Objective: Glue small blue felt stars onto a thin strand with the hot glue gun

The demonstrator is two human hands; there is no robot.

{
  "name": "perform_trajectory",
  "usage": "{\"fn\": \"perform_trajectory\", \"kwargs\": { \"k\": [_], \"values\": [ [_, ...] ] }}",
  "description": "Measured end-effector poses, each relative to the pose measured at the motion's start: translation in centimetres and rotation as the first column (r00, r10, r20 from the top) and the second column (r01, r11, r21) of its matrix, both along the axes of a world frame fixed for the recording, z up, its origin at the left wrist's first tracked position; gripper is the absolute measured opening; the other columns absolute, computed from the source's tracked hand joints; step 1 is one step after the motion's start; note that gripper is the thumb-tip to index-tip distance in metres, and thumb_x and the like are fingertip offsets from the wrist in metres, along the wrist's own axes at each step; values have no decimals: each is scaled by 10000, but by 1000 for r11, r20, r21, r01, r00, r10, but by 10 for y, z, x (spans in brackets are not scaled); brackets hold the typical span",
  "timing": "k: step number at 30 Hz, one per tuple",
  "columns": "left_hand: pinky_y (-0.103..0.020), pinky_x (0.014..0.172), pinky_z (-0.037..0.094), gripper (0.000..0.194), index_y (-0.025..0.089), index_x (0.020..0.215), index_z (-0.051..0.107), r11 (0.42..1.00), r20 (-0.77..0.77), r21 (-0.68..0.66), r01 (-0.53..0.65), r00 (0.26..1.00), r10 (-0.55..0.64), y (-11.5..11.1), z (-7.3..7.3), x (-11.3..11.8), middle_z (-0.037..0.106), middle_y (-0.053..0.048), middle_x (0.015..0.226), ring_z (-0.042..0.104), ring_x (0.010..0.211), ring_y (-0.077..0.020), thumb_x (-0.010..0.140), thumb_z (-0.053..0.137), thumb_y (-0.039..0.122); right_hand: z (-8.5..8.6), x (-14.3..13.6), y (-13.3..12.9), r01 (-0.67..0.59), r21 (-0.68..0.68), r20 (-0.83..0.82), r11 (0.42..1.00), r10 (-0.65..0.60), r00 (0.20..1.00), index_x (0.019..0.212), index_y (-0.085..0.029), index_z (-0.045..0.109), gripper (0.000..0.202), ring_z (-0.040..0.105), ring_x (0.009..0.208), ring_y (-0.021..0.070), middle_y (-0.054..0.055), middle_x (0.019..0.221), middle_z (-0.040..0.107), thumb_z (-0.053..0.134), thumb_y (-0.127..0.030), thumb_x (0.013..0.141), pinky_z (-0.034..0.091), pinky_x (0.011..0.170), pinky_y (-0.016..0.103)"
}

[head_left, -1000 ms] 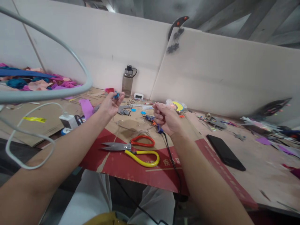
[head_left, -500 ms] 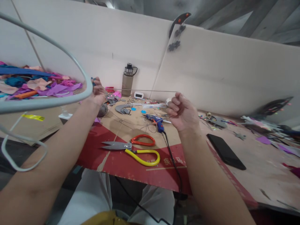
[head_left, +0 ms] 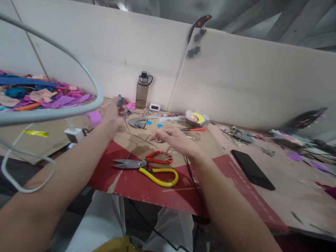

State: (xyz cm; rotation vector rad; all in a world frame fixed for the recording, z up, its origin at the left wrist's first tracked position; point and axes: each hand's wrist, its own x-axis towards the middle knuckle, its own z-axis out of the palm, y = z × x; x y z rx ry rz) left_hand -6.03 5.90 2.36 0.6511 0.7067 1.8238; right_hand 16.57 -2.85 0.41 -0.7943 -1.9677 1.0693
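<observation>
Head view, hands. Left hand: raised over the worktop, left of centre and toward its back edge; fingers closed on a blue piece, which shows at the fingertips. Right hand: back uppermost, fingers bent, over the middle of the cardboard; whether the fingertips grip anything cannot be told. String: one, thin, running down from beneath the left hand toward the right; its far end is unclear.

Head view, worktop. Scissors: one pair, red and yellow handles, blades slightly parted and pointing left, near the cardboard's front edge. Cord: black, leading from below the right wrist to that front edge. Blue flowers: two, flat, beyond the right hand. Grey crescent: one, left of the flowers. Bottle and clock: side by side at the worktop's back edge. Bowl: near the same edge, farther right. Phone: black, just beside the cardboard's right edge. Scraps: many colours, heaped at the back left.
</observation>
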Motion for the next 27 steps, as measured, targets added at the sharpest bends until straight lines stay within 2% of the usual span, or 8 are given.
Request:
{"fn": "perform_trajectory", "kwargs": {
  "k": [2,3,7,12,17,20,23,27],
  "values": [
    [-143,355,240,97,137,701,548,997,-102,35,68,993,-64,-3,-12,17,621,-4,623,405,392,-21,787,571,98,-6,-6,0,67,128,194,989,-91,977,792,-190,697,323,591,795,142,23,815,672,477,-397,909,433,742,277],
    [-141,358,254,75,135,708,556,992,-166,45,121,980,-112,-6,-18,25,625,-7,633,429,401,-27,772,589,113,-8,-7,2,134,174,218,976,-171,961,796,-184,694,326,591,794,148,24,809,671,464,-384,911,425,742,284],
    [-144,358,257,123,135,693,539,962,-322,46,269,916,-240,-17,-34,45,644,-23,674,415,402,-25,727,655,162,-12,-1,12,399,150,102,904,-416,904,815,-168,668,292,566,700,141,17,743,641,477,-380,880,420,664,278],
    [-146,371,253,124,147,682,526,961,-301,36,274,920,-251,-16,-35,42,640,-28,670,350,386,-14,733,640,144,-13,8,21,498,51,-69,866,-495,866,831,-173,643,239,560,673,136,7,717,620,522,-379,826,447,654,276],
    [-149,355,188,112,133,672,535,980,-276,53,191,946,-170,-5,-28,28,638,-29,674,350,385,-7,732,625,159,-9,13,22,569,61,-194,820,-549,813,1086,-194,575,318,558,660,135,-26,732,596,545,-316,794,455,659,281],
    [-159,348,163,95,131,667,521,988,-277,41,148,952,-131,0,-28,23,639,-28,666,333,374,-8,702,610,132,-8,14,23,581,88,-150,809,-566,811,1061,-190,590,285,565,687,144,-11,759,612,539,-308,807,459,685,295],
    [-164,356,179,116,135,657,507,988,-303,19,153,943,-140,1,-34,24,640,-32,660,331,372,-11,687,619,135,-10,11,21,544,225,40,808,-566,824,836,-186,668,179,592,852,188,46,845,653,573,-338,821,449,831,366],
    [-165,366,196,174,149,664,495,972,-392,-18,233,893,-221,0,-44,29,614,-13,630,334,380,-18,696,662,185,-13,-1,12,319,360,273,877,-426,863,654,-195,686,270,583,1033,234,80,999,680,645,-408,814,395,952,426]
  ]
}}
